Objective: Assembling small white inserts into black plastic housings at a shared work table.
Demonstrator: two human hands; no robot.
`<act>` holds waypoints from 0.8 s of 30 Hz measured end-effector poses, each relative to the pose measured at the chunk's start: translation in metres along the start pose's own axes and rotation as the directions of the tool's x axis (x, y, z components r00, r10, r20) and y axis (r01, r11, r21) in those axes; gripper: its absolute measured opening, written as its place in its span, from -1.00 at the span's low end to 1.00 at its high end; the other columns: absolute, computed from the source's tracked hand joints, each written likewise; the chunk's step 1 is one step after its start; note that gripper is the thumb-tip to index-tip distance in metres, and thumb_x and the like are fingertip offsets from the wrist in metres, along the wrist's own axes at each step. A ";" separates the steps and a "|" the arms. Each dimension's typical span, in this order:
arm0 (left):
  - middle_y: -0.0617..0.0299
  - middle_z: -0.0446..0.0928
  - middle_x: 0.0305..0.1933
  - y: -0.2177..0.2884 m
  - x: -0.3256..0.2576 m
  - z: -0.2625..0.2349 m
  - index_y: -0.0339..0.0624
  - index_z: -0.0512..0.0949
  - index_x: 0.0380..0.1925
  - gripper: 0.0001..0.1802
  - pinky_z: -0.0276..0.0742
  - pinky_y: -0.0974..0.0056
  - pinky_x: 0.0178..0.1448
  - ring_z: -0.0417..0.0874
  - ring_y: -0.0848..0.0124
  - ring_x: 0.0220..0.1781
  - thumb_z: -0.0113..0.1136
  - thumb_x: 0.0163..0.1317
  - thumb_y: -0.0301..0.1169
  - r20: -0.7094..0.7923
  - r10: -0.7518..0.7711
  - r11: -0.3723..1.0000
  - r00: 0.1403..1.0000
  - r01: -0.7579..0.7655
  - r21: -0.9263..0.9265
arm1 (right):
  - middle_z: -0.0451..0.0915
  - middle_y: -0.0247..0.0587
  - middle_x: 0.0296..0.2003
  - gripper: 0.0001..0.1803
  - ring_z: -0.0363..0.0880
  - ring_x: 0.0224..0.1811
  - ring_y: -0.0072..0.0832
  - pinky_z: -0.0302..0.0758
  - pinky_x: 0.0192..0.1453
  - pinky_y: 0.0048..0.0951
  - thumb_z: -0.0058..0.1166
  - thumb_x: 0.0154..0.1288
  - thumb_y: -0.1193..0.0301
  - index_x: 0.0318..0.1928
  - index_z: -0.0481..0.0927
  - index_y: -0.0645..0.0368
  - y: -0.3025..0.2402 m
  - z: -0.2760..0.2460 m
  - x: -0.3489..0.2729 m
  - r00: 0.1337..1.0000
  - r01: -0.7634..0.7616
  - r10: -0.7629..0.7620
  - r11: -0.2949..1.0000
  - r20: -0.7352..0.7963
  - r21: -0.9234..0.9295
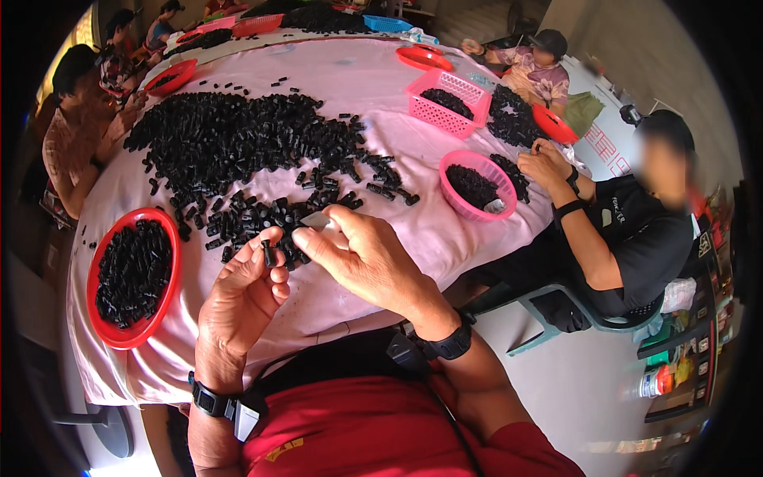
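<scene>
While it sits pinched between thumb and fingertips, 1 small black cylinder [268, 253] stands roughly upright in the left hand [242, 298], which is closed around it just above the near edge of the bench [334, 298]. Just beside it, the right hand [366, 254] is closed on a small flat grey blade-like piece [315, 220], held at its fingertips and pointing toward the loose parts; the 2 hands are near each other but not touching. Both wrists wear dark bands.

Directly beyond the hands lies a scatter of black cylinders that thickens into a large heap [238, 139] spread over the pink cloth covering the bench. To the left, near the bench edge, a round red tray [107, 318] is filled with the same black pieces. To the right, a round pink basket [457, 203] holds more of them, and a square pink basket [433, 111] stands farther back. A seated person in a black shirt [644, 238] works at the right side, and other people sit around the far end.
</scene>
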State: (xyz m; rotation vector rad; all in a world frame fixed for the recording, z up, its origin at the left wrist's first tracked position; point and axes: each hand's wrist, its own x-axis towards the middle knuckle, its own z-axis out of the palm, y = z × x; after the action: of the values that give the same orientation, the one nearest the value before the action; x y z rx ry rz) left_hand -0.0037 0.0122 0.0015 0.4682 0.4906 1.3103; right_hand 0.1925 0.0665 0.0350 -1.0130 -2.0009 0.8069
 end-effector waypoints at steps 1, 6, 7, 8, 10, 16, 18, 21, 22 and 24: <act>0.28 0.56 -0.22 0.000 0.000 -0.001 -0.24 0.48 0.07 -0.66 0.51 0.39 -0.16 0.56 0.48 -0.26 0.19 0.33 -0.39 0.004 0.006 1.000 1.000 -0.006 0.003 | 0.48 -0.10 -0.63 -0.62 0.49 -0.57 -0.42 0.36 -0.48 -0.34 0.20 0.32 0.21 -0.30 0.49 0.33 -0.004 0.000 0.000 0.998 0.055 -0.055 0.998 0.009 -0.001; 0.25 0.55 -0.19 0.004 -0.007 0.007 -0.23 0.49 0.08 -0.65 0.54 0.33 -0.08 0.56 0.46 -0.22 0.21 0.32 -0.39 0.004 0.050 0.997 0.999 -0.050 0.053 | 0.53 -0.13 -0.63 -0.52 0.62 -0.58 -0.42 0.41 -0.55 -0.38 0.37 0.15 0.07 -0.31 0.52 0.25 -0.004 0.011 -0.008 0.972 0.236 -0.236 0.972 0.012 -0.017; 0.25 0.55 -0.19 0.004 -0.008 0.007 -0.23 0.49 0.08 -0.65 0.54 0.33 -0.08 0.56 0.46 -0.22 0.21 0.32 -0.39 -0.007 0.058 0.997 0.998 -0.058 0.053 | 0.53 -0.13 -0.63 -0.53 0.63 -0.57 -0.43 0.42 -0.55 -0.39 0.39 0.14 0.09 -0.32 0.51 0.24 -0.008 0.010 -0.007 0.966 0.255 -0.252 0.966 0.064 -0.041; 0.24 0.54 -0.18 0.004 -0.010 0.008 -0.22 0.50 0.07 -0.66 0.54 0.31 -0.05 0.56 0.45 -0.20 0.21 0.32 -0.39 0.032 0.054 0.998 0.998 -0.056 0.040 | 0.54 -0.13 -0.63 -0.54 0.64 -0.56 -0.43 0.43 -0.54 -0.40 0.41 0.12 0.11 -0.33 0.51 0.23 -0.011 0.009 -0.008 0.957 0.275 -0.267 0.959 0.118 -0.062; 0.23 0.53 -0.16 0.006 -0.012 0.009 -0.22 0.50 0.06 -0.66 0.52 0.28 0.01 0.55 0.45 -0.17 0.21 0.32 -0.39 0.114 0.047 0.998 0.992 -0.050 0.025 | 0.60 -0.02 -0.62 -0.48 0.67 -0.55 -0.17 0.49 -0.54 -0.28 0.40 0.06 0.01 -0.35 0.52 0.22 -0.012 0.012 -0.009 0.954 0.297 -0.296 0.954 0.042 -0.032; 0.27 0.56 -0.23 0.006 -0.008 0.008 -0.29 0.50 0.08 -0.66 0.48 0.38 -0.11 0.55 0.49 -0.22 0.15 0.37 -0.38 0.198 0.008 1.000 0.980 -0.008 -0.002 | 0.54 -0.12 -0.64 -0.54 0.61 -0.61 -0.31 0.43 -0.55 -0.37 0.44 0.06 0.10 -0.38 0.51 0.20 -0.015 0.000 -0.013 0.967 0.244 -0.241 0.969 0.087 -0.028; 0.27 0.56 -0.23 0.009 -0.012 0.009 -0.30 0.49 0.09 -0.66 0.50 0.37 -0.08 0.56 0.50 -0.22 0.15 0.37 -0.39 0.184 -0.004 1.000 0.983 0.004 0.000 | 0.53 -0.13 -0.64 -0.52 0.59 -0.61 -0.31 0.42 -0.55 -0.37 0.44 0.05 0.07 -0.39 0.50 0.20 -0.018 0.002 -0.013 0.969 0.229 -0.220 0.971 0.112 -0.067; 0.27 0.57 -0.23 0.009 -0.012 0.006 -0.31 0.49 0.10 -0.65 0.52 0.37 -0.04 0.57 0.50 -0.21 0.15 0.37 -0.41 0.226 -0.017 1.000 0.974 0.018 -0.002 | 0.55 -0.13 -0.62 -0.51 0.60 -0.60 -0.29 0.43 -0.55 -0.36 0.44 0.04 0.06 -0.40 0.50 0.19 -0.022 0.004 -0.014 0.965 0.257 -0.248 0.959 0.084 -0.118; 0.27 0.57 -0.23 0.009 -0.013 0.006 -0.31 0.49 0.10 -0.65 0.52 0.37 -0.04 0.57 0.50 -0.21 0.15 0.37 -0.41 0.227 -0.014 1.000 0.974 0.015 -0.002 | 0.56 -0.13 -0.61 -0.50 0.60 -0.60 -0.28 0.44 -0.55 -0.35 0.44 0.03 0.03 -0.39 0.51 0.19 -0.023 0.005 -0.015 0.967 0.252 -0.245 0.960 0.067 -0.122; 0.29 0.57 -0.24 0.008 -0.014 0.006 -0.31 0.50 0.10 -0.66 0.53 0.38 -0.03 0.58 0.51 -0.21 0.14 0.37 -0.42 0.241 -0.026 0.999 0.970 0.019 0.033 | 0.57 -0.13 -0.59 -0.48 0.61 -0.59 -0.27 0.44 -0.54 -0.34 0.44 0.02 0.01 -0.39 0.51 0.19 -0.024 0.005 -0.016 0.969 0.246 -0.242 0.961 0.047 -0.126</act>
State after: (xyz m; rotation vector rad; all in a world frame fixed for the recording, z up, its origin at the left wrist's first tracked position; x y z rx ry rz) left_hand -0.0093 0.0002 0.0117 0.6373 0.3117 1.2061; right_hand 0.1854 0.0406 0.0459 -0.8071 -2.1765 0.5680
